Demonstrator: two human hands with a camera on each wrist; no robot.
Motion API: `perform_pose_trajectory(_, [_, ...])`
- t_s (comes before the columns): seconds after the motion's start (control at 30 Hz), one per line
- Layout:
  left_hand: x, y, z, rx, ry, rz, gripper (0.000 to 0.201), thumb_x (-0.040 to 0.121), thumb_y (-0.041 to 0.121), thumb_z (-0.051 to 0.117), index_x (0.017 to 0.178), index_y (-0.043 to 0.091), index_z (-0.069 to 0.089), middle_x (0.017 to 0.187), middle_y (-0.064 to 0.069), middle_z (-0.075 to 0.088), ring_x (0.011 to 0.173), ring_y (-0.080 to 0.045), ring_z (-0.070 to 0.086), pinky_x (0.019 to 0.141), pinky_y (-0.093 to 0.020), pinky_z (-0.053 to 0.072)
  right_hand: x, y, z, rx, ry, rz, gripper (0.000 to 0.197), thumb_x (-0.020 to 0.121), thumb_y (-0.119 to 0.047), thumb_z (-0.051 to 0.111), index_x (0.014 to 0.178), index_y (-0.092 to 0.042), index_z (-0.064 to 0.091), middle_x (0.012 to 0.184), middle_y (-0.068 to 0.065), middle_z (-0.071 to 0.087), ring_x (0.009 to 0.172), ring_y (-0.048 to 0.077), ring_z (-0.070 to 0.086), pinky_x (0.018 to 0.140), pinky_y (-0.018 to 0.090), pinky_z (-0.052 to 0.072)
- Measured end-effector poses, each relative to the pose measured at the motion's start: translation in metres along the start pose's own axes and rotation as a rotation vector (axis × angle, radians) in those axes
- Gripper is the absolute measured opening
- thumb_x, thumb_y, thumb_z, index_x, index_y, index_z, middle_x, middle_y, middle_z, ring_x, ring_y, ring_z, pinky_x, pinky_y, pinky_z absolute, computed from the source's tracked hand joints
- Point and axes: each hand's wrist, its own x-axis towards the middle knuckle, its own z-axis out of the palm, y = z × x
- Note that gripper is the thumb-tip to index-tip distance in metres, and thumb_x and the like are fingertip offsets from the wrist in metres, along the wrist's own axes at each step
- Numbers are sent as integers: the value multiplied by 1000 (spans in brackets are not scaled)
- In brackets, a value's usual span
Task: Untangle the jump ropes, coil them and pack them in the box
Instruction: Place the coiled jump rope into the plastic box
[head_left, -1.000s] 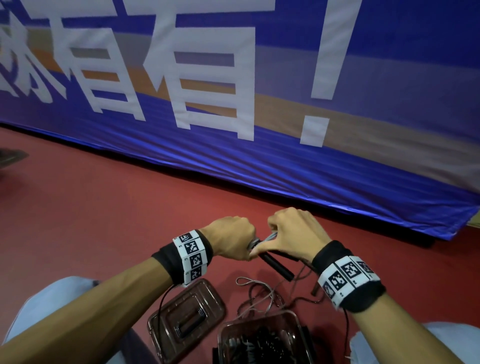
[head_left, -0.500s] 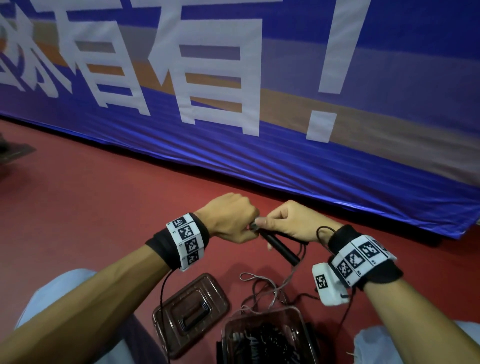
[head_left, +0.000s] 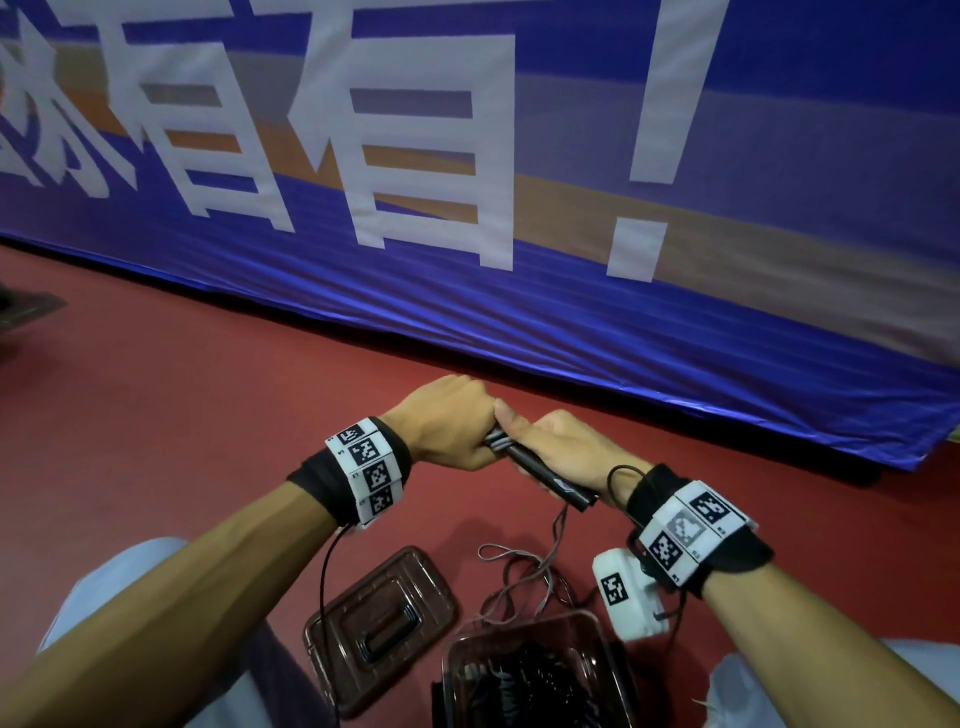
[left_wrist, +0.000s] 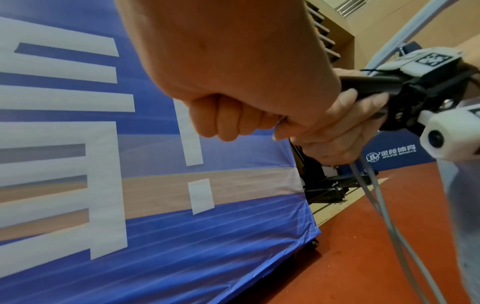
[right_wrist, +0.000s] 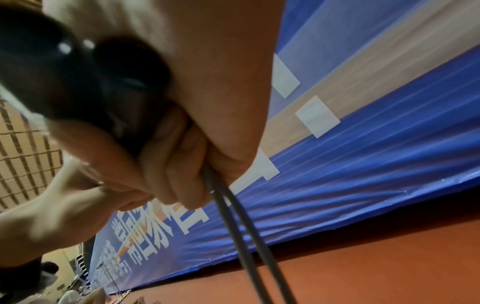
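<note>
Above the red floor both hands meet on one jump rope. Its two black handles (head_left: 550, 478) lie side by side, with grey cord wound round their upper end. My left hand (head_left: 447, 423) is a fist round that wound end. Palm turned up, my right hand (head_left: 561, 447) grips the handles (right_wrist: 78, 78). Two strands of grey cord (head_left: 558, 525) drop from the right hand (right_wrist: 168, 164) to loose loops on the floor. The left wrist view shows the left fist (left_wrist: 233, 119) beside the handle (left_wrist: 369, 84) and hanging cord (left_wrist: 379, 197). A clear box (head_left: 608, 639) below holds dark coiled ropes (head_left: 530, 680).
The box's clear lid (head_left: 379, 618) lies on the floor just left of the box. A big blue banner (head_left: 571, 312) stands across the far side, close behind the hands. My knees frame the box at the lower corners. Open red floor stretches to the left.
My right hand has rolled over from knuckles-up to palm-up around the handles, bringing the wrist camera into sight. Both hands sit a little higher and farther from the box.
</note>
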Motion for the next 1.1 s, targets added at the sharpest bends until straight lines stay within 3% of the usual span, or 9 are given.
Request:
perform_pose_trajectory(0.2, [-6, 4, -7, -201, 170, 72, 30, 81, 44, 45, 63, 20, 45, 51, -1, 57, 41, -27, 50, 47, -22, 30, -11, -3, -10, 373, -166, -38, 69, 83, -72, 42, 73, -7, 62, 59, 5, 59, 42, 10, 51, 44, 20, 42])
perform_pose_trajectory(0.3, [-8, 5, -18, -367, 247, 18, 24, 77, 38, 50, 60, 23, 44, 49, 10, 45, 41, -14, 38, 44, -17, 24, -17, -5, -9, 764, -226, -75, 54, 92, -57, 38, 83, -6, 53, 53, -2, 56, 40, 7, 43, 52, 24, 27])
perform_pose_trajectory(0.43, [-8, 4, -25, -458, 300, -55, 26, 75, 33, 50, 59, 12, 48, 49, 7, 46, 43, -18, 42, 44, -29, 32, -14, -7, 0, 945, -263, -145, 51, 98, -52, 38, 80, -7, 53, 49, -1, 47, 44, 7, 34, 50, 23, 21])
perform_pose_trajectory(0.57, [-9, 6, -20, -466, 269, -89, 27, 78, 30, 50, 60, 9, 52, 51, 3, 50, 44, -20, 44, 44, -32, 35, -5, -3, 15, 782, -82, -194, 55, 98, -59, 39, 64, -16, 45, 50, 2, 37, 48, 13, 22, 53, 30, 17])
perform_pose_trajectory(0.7, [-9, 4, -16, -478, 274, -190, 34, 81, 36, 49, 60, 9, 51, 51, 0, 49, 45, -21, 43, 45, -32, 32, 6, -4, 27, 628, 146, -88, 68, 97, -69, 34, 48, -22, 38, 45, 2, 26, 44, 14, 18, 50, 31, 12])
perform_pose_trajectory(0.8, [-5, -1, -9, -468, 225, -328, 31, 76, 37, 50, 58, 12, 48, 51, -1, 49, 47, -24, 44, 48, -30, 29, 14, -4, 39, 572, 273, -24, 65, 104, -58, 38, 52, -19, 38, 43, 1, 28, 39, 13, 22, 45, 20, 17])
perform_pose_trajectory(0.9, [-1, -6, 3, -435, 83, -494, 29, 77, 36, 56, 61, 12, 52, 55, -2, 54, 51, -26, 53, 49, -30, 36, 20, 3, 47, 328, 337, 1, 59, 108, -47, 37, 58, -19, 49, 43, -4, 44, 37, 12, 36, 46, 23, 28])
perform_pose_trajectory(1.0, [3, -5, 12, -301, -2, -567, 26, 83, 36, 57, 70, 13, 54, 67, -3, 55, 64, -35, 58, 56, -32, 37, 18, 7, 50, -53, 318, -85, 43, 108, -26, 41, 74, -20, 66, 62, -7, 62, 55, 8, 54, 62, 26, 39])
perform_pose_trajectory(1.1, [2, 2, 25, -200, -124, -563, 24, 88, 32, 57, 74, 13, 51, 80, -12, 63, 74, -39, 62, 61, -34, 40, 2, 7, 46, -382, 268, -187, 26, 102, -14, 46, 92, -13, 70, 86, 3, 71, 80, 22, 66, 70, 31, 45])
